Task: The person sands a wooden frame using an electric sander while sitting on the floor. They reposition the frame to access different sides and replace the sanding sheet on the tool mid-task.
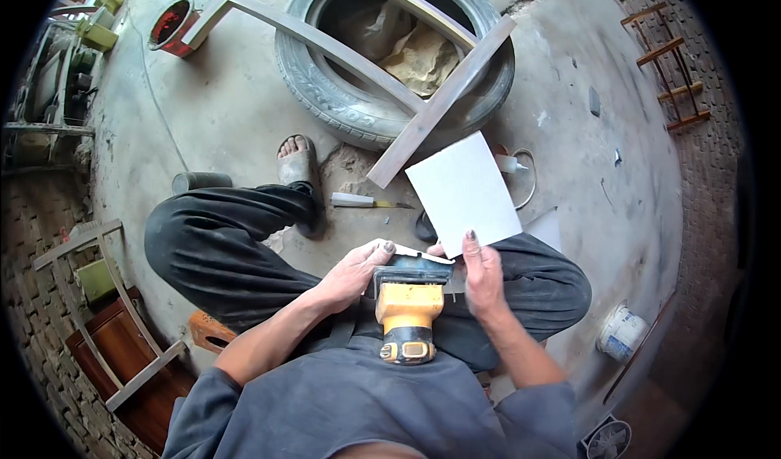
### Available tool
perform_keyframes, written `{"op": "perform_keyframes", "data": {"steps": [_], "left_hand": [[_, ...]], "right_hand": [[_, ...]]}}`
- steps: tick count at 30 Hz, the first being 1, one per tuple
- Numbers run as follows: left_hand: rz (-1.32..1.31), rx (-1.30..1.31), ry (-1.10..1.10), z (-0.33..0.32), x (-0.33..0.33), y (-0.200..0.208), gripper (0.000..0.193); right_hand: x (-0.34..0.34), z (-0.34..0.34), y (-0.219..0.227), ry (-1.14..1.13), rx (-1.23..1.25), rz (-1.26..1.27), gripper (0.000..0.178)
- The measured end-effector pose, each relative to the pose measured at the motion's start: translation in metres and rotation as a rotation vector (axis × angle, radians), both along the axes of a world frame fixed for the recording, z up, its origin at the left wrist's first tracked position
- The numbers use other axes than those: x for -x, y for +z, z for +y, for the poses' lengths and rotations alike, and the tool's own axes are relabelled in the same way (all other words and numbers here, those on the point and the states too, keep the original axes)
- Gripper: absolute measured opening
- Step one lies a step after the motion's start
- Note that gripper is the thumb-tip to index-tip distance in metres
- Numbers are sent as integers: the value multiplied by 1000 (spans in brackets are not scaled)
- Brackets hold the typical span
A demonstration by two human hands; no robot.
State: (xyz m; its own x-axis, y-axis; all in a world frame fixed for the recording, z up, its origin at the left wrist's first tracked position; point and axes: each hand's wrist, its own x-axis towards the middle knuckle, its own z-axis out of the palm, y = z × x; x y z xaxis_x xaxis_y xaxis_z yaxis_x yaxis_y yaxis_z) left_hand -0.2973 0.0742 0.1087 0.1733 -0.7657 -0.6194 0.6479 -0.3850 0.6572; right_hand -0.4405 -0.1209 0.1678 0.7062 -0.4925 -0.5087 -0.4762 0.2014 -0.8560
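A yellow and black palm sander (409,303) rests in my lap with its pad end pointing away from me. My left hand (351,278) is closed at the left edge of that pad, thumb on top of a narrow white strip (411,252) lying along it. Whether the strip is a separate sheet I cannot make out. In my right hand (483,278), a white rectangular sheet (465,189), like the back of sandpaper, is pinched at its near edge under the thumb. Its other face is hidden. The right fingers sit close to the sander's right corner.
Ahead lies a big tire (325,105) with a wooden frame (443,101) across it. A knife with a white handle (352,200) is on the floor by my sandal (298,166). A red bucket (172,28) stands far left, a white bucket (622,333) at right.
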Motion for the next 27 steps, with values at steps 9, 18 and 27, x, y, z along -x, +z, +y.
{"op": "perform_keyframes", "data": {"steps": [9, 18, 27], "left_hand": [[-707, -170, 370, -2, 27, -2, 25], [-794, 112, 383, -11, 47, 41, 17], [-366, 62, -146, -8, 17, 56, 70]], "right_hand": [[2, 43, -4, -296, -111, -71, 68], [35, 51, -7, -450, 40, -153, 66], [53, 32, -32, -396, -33, -84, 57]]}}
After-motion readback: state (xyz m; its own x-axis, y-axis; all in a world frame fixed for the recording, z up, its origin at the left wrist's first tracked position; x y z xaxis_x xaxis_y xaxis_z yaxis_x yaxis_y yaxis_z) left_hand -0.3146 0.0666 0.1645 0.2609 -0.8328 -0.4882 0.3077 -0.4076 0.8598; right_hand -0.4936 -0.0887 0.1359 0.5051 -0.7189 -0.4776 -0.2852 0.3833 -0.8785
